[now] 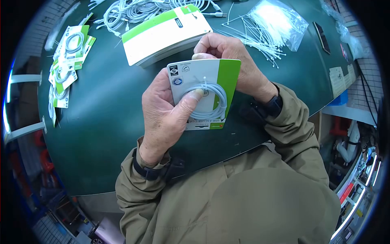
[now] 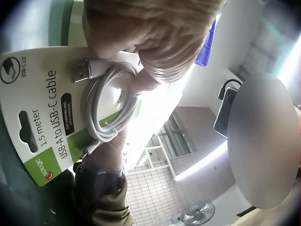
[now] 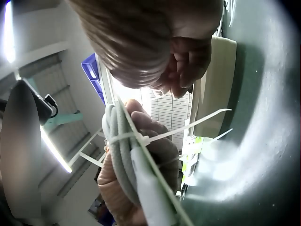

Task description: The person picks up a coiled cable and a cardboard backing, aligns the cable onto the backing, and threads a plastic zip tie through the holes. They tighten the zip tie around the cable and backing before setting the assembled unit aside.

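Note:
My left hand (image 1: 162,114) grips a white and green card (image 1: 228,81), its thumb pressing a coiled pale cable (image 1: 222,103) against the front. Printing on the card (image 2: 28,94) in the left wrist view reads USB-A to USB-C cable, beside the coil's metal plug (image 2: 82,70). A white zip tie (image 3: 188,126) binds the coil and passes through the card, its tail sticking out behind. At the card's top edge, my right hand (image 1: 237,61) has its thumb and fingers bent together. Whether these fingertips (image 3: 176,89) pinch a thin strand is unclear.
Beyond my hands lies a white and green box (image 1: 162,34), with loose cables (image 1: 134,12) behind it. Zip ties (image 1: 270,28) spill from a bag at back right, near a dark phone (image 1: 322,37). Several carded cables (image 1: 67,61) are piled at left.

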{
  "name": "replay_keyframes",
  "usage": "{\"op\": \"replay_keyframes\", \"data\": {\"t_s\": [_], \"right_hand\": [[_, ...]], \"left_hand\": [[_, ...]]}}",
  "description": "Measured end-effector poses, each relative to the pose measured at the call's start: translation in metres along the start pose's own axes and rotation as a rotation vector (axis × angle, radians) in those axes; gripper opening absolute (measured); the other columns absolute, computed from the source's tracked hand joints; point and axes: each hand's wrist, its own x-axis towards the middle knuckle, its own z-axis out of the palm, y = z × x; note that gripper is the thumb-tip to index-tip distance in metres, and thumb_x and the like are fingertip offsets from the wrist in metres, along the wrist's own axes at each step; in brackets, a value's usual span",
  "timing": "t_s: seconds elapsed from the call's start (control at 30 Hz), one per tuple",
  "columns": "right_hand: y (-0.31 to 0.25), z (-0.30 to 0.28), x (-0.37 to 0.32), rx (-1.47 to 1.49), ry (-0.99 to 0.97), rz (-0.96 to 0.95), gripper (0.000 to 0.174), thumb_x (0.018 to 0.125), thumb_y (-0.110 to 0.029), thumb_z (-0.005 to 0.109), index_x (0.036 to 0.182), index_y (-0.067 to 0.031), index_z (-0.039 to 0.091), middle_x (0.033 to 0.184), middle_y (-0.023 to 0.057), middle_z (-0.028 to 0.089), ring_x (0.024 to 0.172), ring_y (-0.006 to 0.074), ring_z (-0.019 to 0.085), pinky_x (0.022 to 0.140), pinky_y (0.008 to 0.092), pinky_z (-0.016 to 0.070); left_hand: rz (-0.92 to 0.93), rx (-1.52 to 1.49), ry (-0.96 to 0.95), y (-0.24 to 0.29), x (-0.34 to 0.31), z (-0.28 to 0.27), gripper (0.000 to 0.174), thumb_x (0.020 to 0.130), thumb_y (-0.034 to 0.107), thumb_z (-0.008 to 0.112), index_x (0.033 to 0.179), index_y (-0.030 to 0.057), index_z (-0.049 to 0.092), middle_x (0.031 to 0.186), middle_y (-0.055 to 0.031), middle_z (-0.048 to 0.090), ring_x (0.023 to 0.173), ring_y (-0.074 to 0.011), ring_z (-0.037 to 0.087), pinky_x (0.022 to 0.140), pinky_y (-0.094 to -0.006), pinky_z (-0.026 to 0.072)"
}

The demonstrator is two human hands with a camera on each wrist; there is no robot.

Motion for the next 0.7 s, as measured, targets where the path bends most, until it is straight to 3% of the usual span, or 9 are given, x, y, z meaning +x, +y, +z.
{"op": "replay_keyframes", "data": {"t_s": [0.17, 0.27, 0.37, 0.43, 0.47, 0.6, 0.63, 0.7], "right_hand": [[0.001, 0.009, -0.003, 0.005, -0.006, -0.089, 0.015, 0.104, -0.014, 0.073, 0.100, -0.0015, 0.066, 0.085, -0.0029, 0.065, 0.076, 0.0013, 0.059, 0.065, 0.0201, 0.0518], [-0.004, 0.010, -0.003, -0.094, 0.022, -0.042, 0.013, 0.104, -0.012, 0.074, 0.101, -0.0019, 0.066, 0.086, -0.0028, 0.064, 0.078, 0.0019, 0.060, 0.067, 0.0203, 0.0519], [-0.005, 0.014, -0.004, -0.084, 0.168, -0.072, 0.011, 0.104, -0.011, 0.072, 0.102, -0.0023, 0.067, 0.087, -0.0015, 0.065, 0.079, 0.0029, 0.060, 0.068, 0.0205, 0.0516], [-0.010, 0.015, -0.006, 0.173, 0.176, 0.063, 0.011, 0.106, -0.012, 0.071, 0.102, -0.0026, 0.067, 0.088, -0.0004, 0.066, 0.079, 0.0039, 0.061, 0.068, 0.0204, 0.0513], [-0.013, 0.014, -0.004, 0.295, 0.176, 0.126, 0.011, 0.106, -0.012, 0.071, 0.102, -0.0027, 0.067, 0.089, 0.0001, 0.066, 0.079, 0.0044, 0.061, 0.068, 0.0204, 0.0512], [0.002, 0.007, 0.001, 0.681, 0.260, 0.081, 0.014, 0.110, -0.017, 0.065, 0.107, -0.0033, 0.065, 0.094, 0.0032, 0.066, 0.080, 0.0085, 0.061, 0.072, 0.0231, 0.0515], [0.004, 0.001, 0.002, 0.659, 0.299, 0.075, 0.015, 0.112, -0.018, 0.061, 0.111, -0.0037, 0.063, 0.094, 0.0039, 0.066, 0.080, 0.0093, 0.060, 0.072, 0.0241, 0.0512], [0.003, -0.002, 0.002, 0.510, 0.320, 0.073, 0.016, 0.110, -0.018, 0.064, 0.115, -0.0023, 0.064, 0.095, 0.0048, 0.070, 0.080, 0.0089, 0.064, 0.070, 0.0238, 0.0527]], "left_hand": [[-0.003, 0.016, 0.038, 0.002, 0.000, 0.001, 0.039, 0.093, 0.004, 0.081, 0.126, -0.0051, 0.064, 0.111, -0.0128, 0.077, 0.100, -0.0153, 0.075, 0.089, -0.0306, 0.0615], [-0.002, 0.052, 0.110, 0.000, -0.001, 0.004, 0.030, 0.091, 0.005, 0.082, 0.117, -0.0026, 0.068, 0.103, -0.0103, 0.078, 0.093, -0.0134, 0.075, 0.083, -0.0299, 0.0615], [-0.009, 0.068, 0.159, -0.001, -0.001, 0.004, 0.022, 0.091, 0.005, 0.082, 0.108, 0.0001, 0.069, 0.097, -0.0080, 0.077, 0.086, -0.0114, 0.073, 0.078, -0.0286, 0.0608], [-0.003, 0.032, 0.184, -0.003, 0.001, 0.003, 0.018, 0.093, 0.006, 0.082, 0.105, 0.0021, 0.068, 0.095, -0.0068, 0.077, 0.083, -0.0097, 0.072, 0.074, -0.0277, 0.0599], [-0.012, -0.003, 0.197, -0.005, 0.003, 0.003, 0.019, 0.094, 0.006, 0.081, 0.106, 0.0020, 0.068, 0.096, -0.0068, 0.077, 0.083, -0.0095, 0.072, 0.075, -0.0277, 0.0600], [-0.024, -0.090, 0.234, -0.008, 0.006, 0.001, 0.022, 0.097, 0.007, 0.081, 0.113, 0.0010, 0.066, 0.102, -0.0076, 0.077, 0.088, -0.0096, 0.072, 0.078, -0.0279, 0.0603], [-0.026, -0.096, 0.240, -0.008, 0.007, -0.001, 0.024, 0.098, 0.008, 0.080, 0.115, 0.0005, 0.066, 0.104, -0.0080, 0.077, 0.090, -0.0098, 0.072, 0.079, -0.0279, 0.0604], [-0.004, -0.102, 0.274, -0.007, 0.011, -0.005, 0.027, 0.099, 0.009, 0.079, 0.119, -0.0010, 0.065, 0.108, -0.0088, 0.077, 0.094, -0.0108, 0.072, 0.081, -0.0278, 0.0602]]}}
